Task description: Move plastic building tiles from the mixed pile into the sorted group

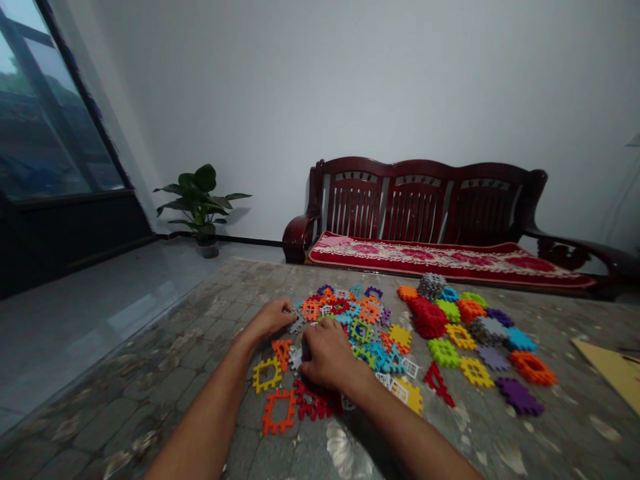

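A heap of colourful toothed plastic building pieces lies spread over the patterned tabletop point(200, 347). At the heap's left edge my left hand point(273, 318) is closed, its fingertips on a grey interlocking piece point(297, 323). My right hand point(327, 352) reaches over the near side of the heap with fingers curled down. A dark patch shows under its thumb, but what it grips is hidden. Close to my wrists lie a yellow square frame point(267, 375), an orange square frame point(279, 411), an orange triangle point(282, 353) and red pieces point(314, 401).
Right of the heap, pieces stand sorted in small stacks by colour, among them a red stack point(429, 317) and a purple one point(519, 395). A yellow board point(610, 370) lies at the far right. Beyond the table are a wooden bench point(390, 207) and a potted plant point(200, 200).
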Tool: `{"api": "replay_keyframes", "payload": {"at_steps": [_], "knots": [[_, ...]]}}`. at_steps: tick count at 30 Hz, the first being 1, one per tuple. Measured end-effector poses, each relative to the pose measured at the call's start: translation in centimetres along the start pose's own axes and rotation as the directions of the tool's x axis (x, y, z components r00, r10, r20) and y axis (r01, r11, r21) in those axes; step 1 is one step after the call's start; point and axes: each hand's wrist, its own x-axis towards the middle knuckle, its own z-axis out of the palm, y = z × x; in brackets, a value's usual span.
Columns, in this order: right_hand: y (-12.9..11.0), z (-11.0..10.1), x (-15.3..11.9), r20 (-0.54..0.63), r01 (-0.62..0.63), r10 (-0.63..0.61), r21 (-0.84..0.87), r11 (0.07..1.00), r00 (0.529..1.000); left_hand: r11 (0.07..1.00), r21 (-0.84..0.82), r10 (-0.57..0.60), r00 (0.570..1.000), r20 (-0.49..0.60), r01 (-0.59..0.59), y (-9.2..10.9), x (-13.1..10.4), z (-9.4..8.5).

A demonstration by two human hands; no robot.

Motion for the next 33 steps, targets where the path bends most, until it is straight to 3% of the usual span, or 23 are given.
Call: {"api": "replay_keyframes", "payload": {"at_steps": [6, 11, 15, 17, 21, 25, 29, 33], "knots": [[1.6, 1.1, -0.3, -0.118, -0.043, 0.07, 0.214, 0.976, 0.991, 0.996, -0.086, -0.01, 0.999, -0.045, 0.006, 0.4, 0.1, 0.3], [3.6, 0.6, -0.5, -0.203, -0.035, 0.107, 0.329, 0.944, 0.973, 0.994, -0.098, 0.022, 0.982, -0.187, -0.041, 2.0, 0.1, 1.0], [5.8, -0.1, -1.1, -0.391, 0.011, 0.147, 0.373, 0.928, 0.908, 0.989, -0.033, 0.127, 0.931, -0.342, -0.147, 3.5, -0.4, 2.2], [7.2, -0.3, -1.5, -0.474, 0.016, 0.156, 0.339, 0.941, 0.866, 0.979, -0.007, 0.187, 0.916, -0.355, -0.203, 4.0, -0.7, 3.1], [9.9, 0.2, -2.4, -0.5, -0.033, 0.176, 0.281, 0.959, 0.848, 0.957, 0.05, 0.287, 0.918, -0.274, -0.285, 4.3, -1.2, 4.3], [11.5, 0.9, -3.9, -0.473, -0.084, 0.205, 0.266, 0.96, 0.857, 0.912, 0.047, 0.41, 0.912, -0.023, -0.408, 4.2, -1.4, 4.2], [12.1, 1.0, -5.6, -0.475, -0.127, 0.245, 0.266, 0.955, 0.846, 0.91, 0.023, 0.409, 0.905, 0.114, -0.414, 4.5, -1.6, 3.0], [11.7, 0.3, -7.2, -0.405, -0.122, 0.202, 0.213, 0.969, 0.892, 0.917, -0.016, 0.395, 0.903, 0.166, -0.399, 5.2, -1.9, 2.1]]}}
